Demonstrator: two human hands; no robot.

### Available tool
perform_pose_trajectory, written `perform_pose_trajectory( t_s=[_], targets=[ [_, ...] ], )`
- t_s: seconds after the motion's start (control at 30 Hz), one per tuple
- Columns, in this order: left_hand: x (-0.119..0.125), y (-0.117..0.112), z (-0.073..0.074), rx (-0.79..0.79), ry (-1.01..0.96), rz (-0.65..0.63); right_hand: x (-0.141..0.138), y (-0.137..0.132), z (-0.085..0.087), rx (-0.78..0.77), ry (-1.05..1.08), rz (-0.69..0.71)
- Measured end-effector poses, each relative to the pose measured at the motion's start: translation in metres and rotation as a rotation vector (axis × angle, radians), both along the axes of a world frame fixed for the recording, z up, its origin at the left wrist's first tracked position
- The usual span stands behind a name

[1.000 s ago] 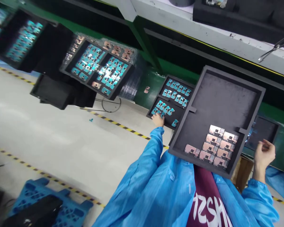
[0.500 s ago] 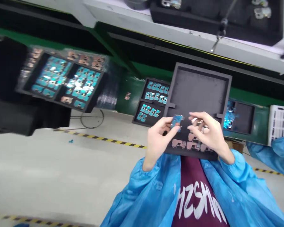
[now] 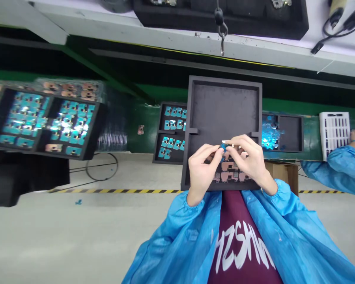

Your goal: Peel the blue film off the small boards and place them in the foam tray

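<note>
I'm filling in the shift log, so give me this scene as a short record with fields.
left hand: pinching a small blue piece
right hand: at the same piece, grip unclear
large tray: below both hands, copper-coloured boards at its near end
tray just left: rows of blue boards
tray just right: shiny blue scraps, mostly in its left half
far right: co-worker's blue sleeve beside a white rack

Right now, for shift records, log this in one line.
left hand: pinching blue piece | right hand: at it | tray: coppery boards
</note>
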State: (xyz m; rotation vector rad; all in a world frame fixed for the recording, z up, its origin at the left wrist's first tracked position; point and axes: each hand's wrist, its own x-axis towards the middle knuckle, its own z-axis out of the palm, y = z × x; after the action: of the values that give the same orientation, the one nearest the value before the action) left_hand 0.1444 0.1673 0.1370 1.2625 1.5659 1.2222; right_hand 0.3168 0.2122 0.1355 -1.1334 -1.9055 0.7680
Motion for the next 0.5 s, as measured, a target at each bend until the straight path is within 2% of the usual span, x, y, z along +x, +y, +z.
perform_pose_trajectory(
  t_s=[0.07, 0.17, 0.27, 0.33, 0.5],
  targets=[
    [0.002, 0.0, -0.002, -0.044, -0.091, -0.013, -0.001, -0.003, -0.006, 0.093, -0.001, -0.062],
    [0.001, 0.0, -0.003, -0.096, -0.217, -0.097, -0.001, -0.005, -0.012, 0.216, 0.016, -0.131],
    [-0.003, 0.001, -0.004, -0.159, -0.335, -0.149, 0.003, -0.005, -0.016, 0.233, -0.006, -0.141],
    [-0.006, 0.002, -0.006, -0.242, -0.466, -0.141, 0.008, -0.005, -0.017, 0.25, -0.072, -0.097],
    [-0.017, 0.006, -0.015, -0.425, -0.714, -0.109, 0.023, -0.006, -0.016, 0.424, -0.167, 0.138]
  ],
)
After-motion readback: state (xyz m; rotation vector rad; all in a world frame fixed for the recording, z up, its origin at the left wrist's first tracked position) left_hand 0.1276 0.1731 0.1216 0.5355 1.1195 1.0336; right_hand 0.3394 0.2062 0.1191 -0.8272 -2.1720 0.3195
